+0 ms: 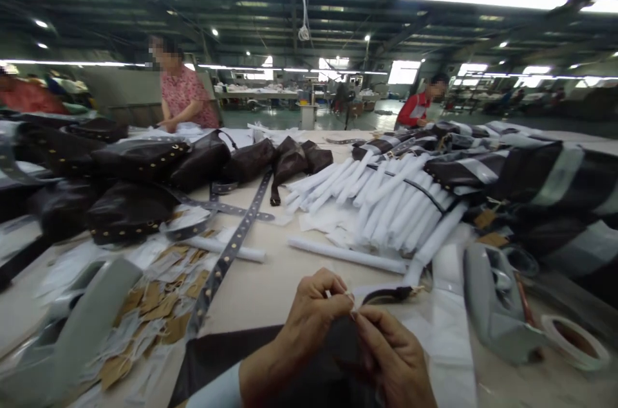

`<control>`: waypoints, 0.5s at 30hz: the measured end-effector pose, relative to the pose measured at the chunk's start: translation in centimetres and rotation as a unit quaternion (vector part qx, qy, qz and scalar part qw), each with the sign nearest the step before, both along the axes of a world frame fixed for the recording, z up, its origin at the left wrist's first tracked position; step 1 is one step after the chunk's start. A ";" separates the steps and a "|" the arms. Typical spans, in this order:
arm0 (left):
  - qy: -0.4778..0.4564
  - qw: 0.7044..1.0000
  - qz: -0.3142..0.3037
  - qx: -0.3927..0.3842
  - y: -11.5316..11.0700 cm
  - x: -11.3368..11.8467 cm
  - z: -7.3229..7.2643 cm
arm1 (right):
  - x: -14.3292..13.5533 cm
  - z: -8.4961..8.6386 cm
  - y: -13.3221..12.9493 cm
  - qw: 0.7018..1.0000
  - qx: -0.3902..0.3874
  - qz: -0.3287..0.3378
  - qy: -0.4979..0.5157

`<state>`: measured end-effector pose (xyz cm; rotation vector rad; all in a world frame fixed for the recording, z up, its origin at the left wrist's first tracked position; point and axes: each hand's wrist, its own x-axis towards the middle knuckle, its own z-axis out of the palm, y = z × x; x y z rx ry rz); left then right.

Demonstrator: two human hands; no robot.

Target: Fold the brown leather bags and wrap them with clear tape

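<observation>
My left hand [316, 305] and my right hand [393, 353] meet at the lower middle, their fingertips pinched together on a small, thin white piece that looks like a string or strip. Below them lies a dark brown leather piece [232, 353], partly hidden by my hands and wrist. Just beyond my fingers is a dark strap [391, 294] with a white strip beside it. A white paper roll [347, 255] lies across the table a little farther off.
Tape dispensers stand at left [91, 331] and right [499, 305], with a tape roll [574, 342]. Brown tags [161, 305], a studded strap [232, 250], dark bags [132, 208] and stacked white rolls [386, 195] surround my hands. Several people work beyond.
</observation>
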<state>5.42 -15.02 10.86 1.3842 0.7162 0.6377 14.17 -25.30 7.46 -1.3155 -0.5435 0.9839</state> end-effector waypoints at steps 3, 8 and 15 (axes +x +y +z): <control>0.046 0.997 -0.037 -0.052 -0.4 1.9 -2.1 | 1.6 -1.6 -1.2 0.999 -0.019 0.021 -0.028; 0.127 0.976 -0.167 -0.054 -0.9 5.0 -4.8 | 4.5 -4.5 -3.6 0.997 -0.070 -0.028 -0.028; 0.381 0.854 -0.233 0.268 2.1 8.8 -6.0 | 7.1 -6.3 -4.5 0.981 -0.169 -0.086 0.047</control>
